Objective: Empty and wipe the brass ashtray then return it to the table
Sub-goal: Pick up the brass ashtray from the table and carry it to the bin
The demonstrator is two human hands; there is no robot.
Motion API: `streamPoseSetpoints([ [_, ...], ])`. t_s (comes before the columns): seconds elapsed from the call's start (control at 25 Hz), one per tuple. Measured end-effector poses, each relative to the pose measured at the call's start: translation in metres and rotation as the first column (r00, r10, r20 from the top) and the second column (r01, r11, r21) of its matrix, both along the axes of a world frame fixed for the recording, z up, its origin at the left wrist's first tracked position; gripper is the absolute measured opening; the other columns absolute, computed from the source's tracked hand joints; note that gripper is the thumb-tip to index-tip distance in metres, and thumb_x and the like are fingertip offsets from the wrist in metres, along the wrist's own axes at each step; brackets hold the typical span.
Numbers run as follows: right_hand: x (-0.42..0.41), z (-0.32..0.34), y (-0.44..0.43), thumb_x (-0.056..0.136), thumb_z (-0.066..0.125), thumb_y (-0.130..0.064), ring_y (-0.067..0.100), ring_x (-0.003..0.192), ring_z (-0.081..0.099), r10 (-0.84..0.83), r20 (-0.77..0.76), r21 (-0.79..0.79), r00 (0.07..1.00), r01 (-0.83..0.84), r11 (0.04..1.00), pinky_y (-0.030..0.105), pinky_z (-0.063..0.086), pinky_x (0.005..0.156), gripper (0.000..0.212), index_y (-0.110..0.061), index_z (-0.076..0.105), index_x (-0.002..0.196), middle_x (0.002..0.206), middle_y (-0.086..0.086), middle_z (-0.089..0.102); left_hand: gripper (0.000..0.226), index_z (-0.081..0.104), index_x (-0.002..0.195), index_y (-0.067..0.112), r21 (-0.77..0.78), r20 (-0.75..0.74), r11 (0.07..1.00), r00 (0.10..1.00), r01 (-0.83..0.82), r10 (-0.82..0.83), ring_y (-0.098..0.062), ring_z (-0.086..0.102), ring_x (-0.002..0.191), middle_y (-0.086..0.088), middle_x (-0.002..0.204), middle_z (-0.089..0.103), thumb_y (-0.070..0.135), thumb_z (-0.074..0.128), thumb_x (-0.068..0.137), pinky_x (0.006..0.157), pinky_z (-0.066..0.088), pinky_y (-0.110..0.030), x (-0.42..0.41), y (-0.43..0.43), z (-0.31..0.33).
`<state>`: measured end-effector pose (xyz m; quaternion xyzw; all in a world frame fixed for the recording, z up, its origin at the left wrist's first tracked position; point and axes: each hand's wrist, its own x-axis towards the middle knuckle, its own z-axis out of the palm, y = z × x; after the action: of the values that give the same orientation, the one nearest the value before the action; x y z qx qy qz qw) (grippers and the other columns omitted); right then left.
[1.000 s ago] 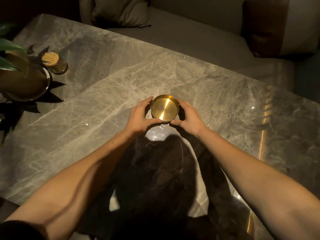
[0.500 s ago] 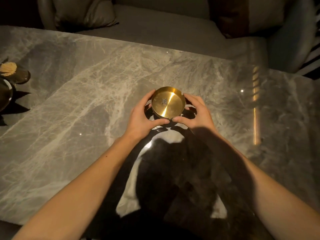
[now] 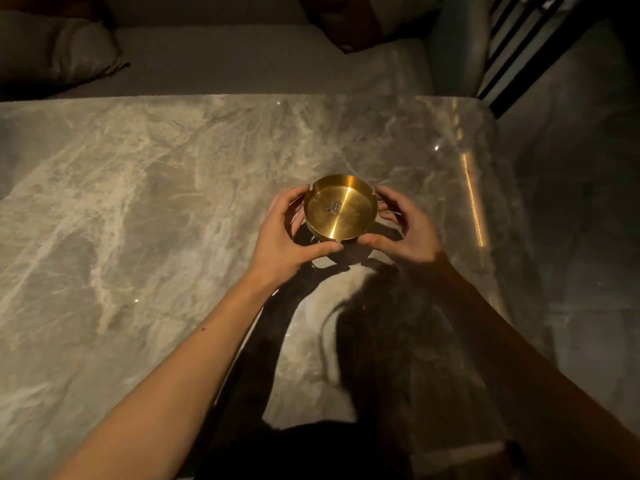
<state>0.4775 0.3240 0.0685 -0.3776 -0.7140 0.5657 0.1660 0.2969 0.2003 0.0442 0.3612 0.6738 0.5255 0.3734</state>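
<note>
A round brass ashtray (image 3: 341, 209) with notches in its rim is held a little above the grey marble table (image 3: 138, 220), casting a shadow below it. A small heap of grey ash (image 3: 334, 206) lies near its centre. My left hand (image 3: 287, 237) cups its left side, thumb under the near rim. My right hand (image 3: 403, 230) curves around the right side, thumb at the near rim and fingers close to the wall.
A grey sofa seat (image 3: 242, 60) runs along the table's far edge, with a cushion (image 3: 52, 53) at the left and a dark cushion (image 3: 346, 22) at the back. The table's right edge (image 3: 491, 209) drops to a dark floor.
Both hands have raised the ashtray off the table. The view has swung right, so the plant pot and toothpick holder at the left have left the frame.
</note>
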Motion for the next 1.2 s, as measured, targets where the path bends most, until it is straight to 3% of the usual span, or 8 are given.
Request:
streamPoseSetpoints([
  [0.12, 0.041, 0.014, 0.017, 0.07, 0.082, -0.007, -0.02, 0.104, 0.05, -0.061, 0.015, -0.004, 0.998, 0.061, 0.998, 0.0, 0.042, 0.087, 0.08, -0.023, 0.044, 0.139, 0.121, -0.013, 0.049, 0.1, 0.049, 0.135, 0.018, 0.011, -0.038, 1.0, 0.999, 0.006, -0.006, -0.021, 0.05, 0.132, -0.007, 0.137, 0.05, 0.041, 0.094, 0.048, 0.114, 0.039, -0.043, 0.043, 0.026, 0.012],
  [0.24, 0.073, 0.023, 0.031, 0.067, 0.085, -0.012, -0.008, 0.111, 0.05, -0.056, 0.039, 0.038, 0.998, 0.055, 0.998, 0.009, 0.042, 0.097, 0.084, -0.018, 0.045, 0.141, 0.124, -0.009, 0.048, 0.101, 0.048, 0.137, 0.02, 0.024, -0.094, 0.998, 0.994, 0.052, -0.049, -0.017, 0.05, 0.131, -0.003, 0.138, 0.048, 0.043, 0.092, 0.049, 0.113, 0.041, -0.04, 0.075, 0.045, 0.026],
  [0.44, 0.087, 0.035, 0.046, 0.064, 0.087, -0.019, -0.003, 0.114, 0.055, -0.002, -0.011, 0.05, 1.0, 0.003, 0.999, 0.018, 0.046, 0.099, 0.077, -0.03, 0.052, 0.131, 0.126, -0.008, 0.052, 0.102, 0.047, 0.139, 0.019, 0.045, -0.066, 0.998, 0.997, 0.054, -0.051, -0.014, 0.051, 0.13, -0.001, 0.138, 0.051, 0.04, 0.092, 0.049, 0.112, 0.042, -0.041, 0.083, 0.054, 0.035],
  [0.68, 0.052, 0.042, 0.037, 0.067, 0.084, -0.019, 0.002, 0.112, 0.06, -0.001, -0.01, 0.052, 1.0, 0.002, 0.999, 0.023, 0.049, 0.097, 0.075, -0.02, 0.049, 0.134, 0.121, -0.013, 0.059, 0.096, 0.045, 0.139, 0.006, 0.115, 0.08, 0.992, 0.995, 0.055, -0.065, -0.013, 0.049, 0.135, -0.006, 0.139, 0.054, 0.008, 0.092, 0.055, 0.116, 0.036, -0.033, 0.041, 0.041, 0.035],
  [0.8, 0.042, 0.042, 0.029, 0.071, 0.084, -0.012, 0.002, 0.115, 0.058, -0.054, 0.023, 0.112, 0.998, 0.051, 0.992, 0.02, 0.048, 0.1, 0.081, -0.011, 0.043, 0.141, 0.125, -0.009, 0.057, 0.094, 0.045, 0.138, 0.007, 0.134, 0.091, 0.985, 0.989, 0.105, -0.117, -0.011, 0.051, 0.132, -0.001, 0.137, 0.055, 0.013, 0.091, 0.056, 0.115, 0.038, -0.033, 0.027, 0.041, 0.032],
  [0.96, 0.036, 0.043, 0.022, 0.067, 0.079, -0.035, 0.014, 0.118, 0.059, -0.019, 0.042, 0.251, 0.999, 0.008, 0.968, 0.031, 0.052, 0.1, 0.083, -0.011, 0.047, 0.139, 0.129, 0.004, 0.057, 0.094, 0.044, 0.141, 0.008, 0.146, 0.075, 0.984, 0.99, 0.106, -0.118, -0.004, 0.051, 0.131, 0.009, 0.135, 0.055, 0.009, 0.09, 0.058, 0.112, 0.039, -0.027, 0.029, 0.041, 0.032],
  [1.2, 0.07, 0.035, 0.041, 0.07, 0.08, -0.033, 0.017, 0.122, 0.058, -0.059, -0.025, 0.248, 0.998, 0.064, 0.967, 0.043, 0.052, 0.1, 0.077, -0.01, 0.048, 0.137, 0.134, 0.008, 0.056, 0.098, 0.042, 0.144, 0.01, 0.125, 0.025, 0.988, 0.995, 0.092, -0.096, -0.011, 0.048, 0.134, -0.006, 0.143, 0.049, 0.013, 0.091, 0.059, 0.114, 0.039, -0.03, 0.065, 0.064, 0.027],
])
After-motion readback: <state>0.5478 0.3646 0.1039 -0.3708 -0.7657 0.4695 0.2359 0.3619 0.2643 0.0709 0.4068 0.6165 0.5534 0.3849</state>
